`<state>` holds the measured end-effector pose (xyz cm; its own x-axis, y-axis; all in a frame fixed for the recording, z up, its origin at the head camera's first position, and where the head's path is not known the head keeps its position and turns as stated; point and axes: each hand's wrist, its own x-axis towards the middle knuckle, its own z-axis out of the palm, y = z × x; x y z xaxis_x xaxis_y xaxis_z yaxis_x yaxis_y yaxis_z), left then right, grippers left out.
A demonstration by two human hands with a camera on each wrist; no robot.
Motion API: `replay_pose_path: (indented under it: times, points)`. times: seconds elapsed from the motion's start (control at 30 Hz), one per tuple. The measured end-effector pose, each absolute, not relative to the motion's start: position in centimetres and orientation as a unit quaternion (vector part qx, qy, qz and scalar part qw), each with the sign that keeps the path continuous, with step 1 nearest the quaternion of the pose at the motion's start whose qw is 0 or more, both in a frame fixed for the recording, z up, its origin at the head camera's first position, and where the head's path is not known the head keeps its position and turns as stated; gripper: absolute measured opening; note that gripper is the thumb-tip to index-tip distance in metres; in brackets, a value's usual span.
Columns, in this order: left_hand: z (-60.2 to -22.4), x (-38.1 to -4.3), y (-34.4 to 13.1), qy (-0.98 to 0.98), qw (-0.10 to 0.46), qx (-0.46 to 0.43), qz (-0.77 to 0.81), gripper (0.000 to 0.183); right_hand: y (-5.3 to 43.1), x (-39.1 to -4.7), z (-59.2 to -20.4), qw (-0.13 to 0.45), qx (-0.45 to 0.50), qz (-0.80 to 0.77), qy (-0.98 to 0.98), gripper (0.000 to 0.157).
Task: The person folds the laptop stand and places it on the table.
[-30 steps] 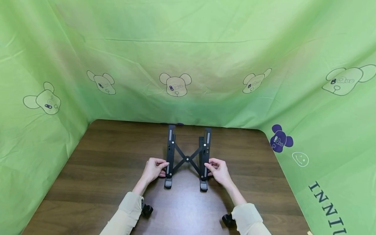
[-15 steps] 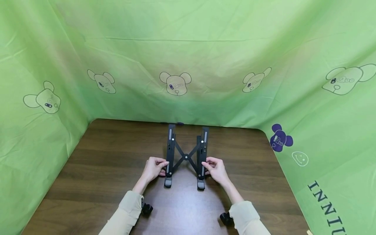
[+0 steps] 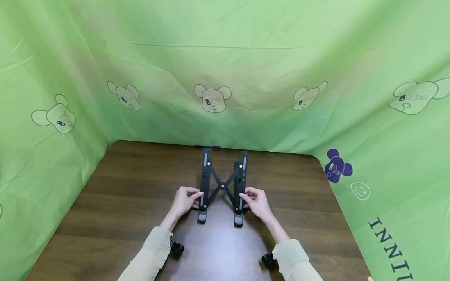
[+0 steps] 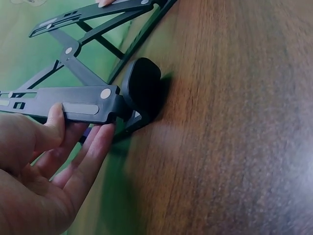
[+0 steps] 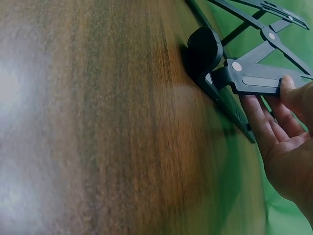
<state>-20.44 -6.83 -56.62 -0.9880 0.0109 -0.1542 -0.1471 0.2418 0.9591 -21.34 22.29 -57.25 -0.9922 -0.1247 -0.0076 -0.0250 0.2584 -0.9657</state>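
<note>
A black folding laptop stand (image 3: 223, 186) stands on the wooden table, its two long side rails joined by an X-shaped cross brace. My left hand (image 3: 184, 200) pinches the left rail near its front end, thumb on top over the grey pad strip and fingers beneath, as the left wrist view shows on the rail (image 4: 73, 103). On the other side my right hand (image 3: 257, 202) pinches the right rail the same way; in the right wrist view its thumb lies on the rail (image 5: 259, 78). Hooked lips (image 5: 204, 49) rise at the front ends of the rails.
The brown wooden table (image 3: 140, 183) reaches back to a green curtain (image 3: 246, 70) printed with bear heads, which also hangs along both sides. Black wrist cameras (image 3: 177, 249) sit under the sleeve cuffs.
The right hand has moved left with the right rail, so the two rails stand closer together and the cross brace is narrower. The left hand has kept its hold almost in place.
</note>
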Motion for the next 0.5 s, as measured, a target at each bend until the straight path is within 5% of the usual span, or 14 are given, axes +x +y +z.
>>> replay_pose_path:
  times: [0.5]
  points:
    - [-56.7,-21.6,-7.4,0.743,0.082,-0.039,0.663,0.021,20.6,-21.8,-57.7,0.039,-0.033,-0.622,0.782,0.018]
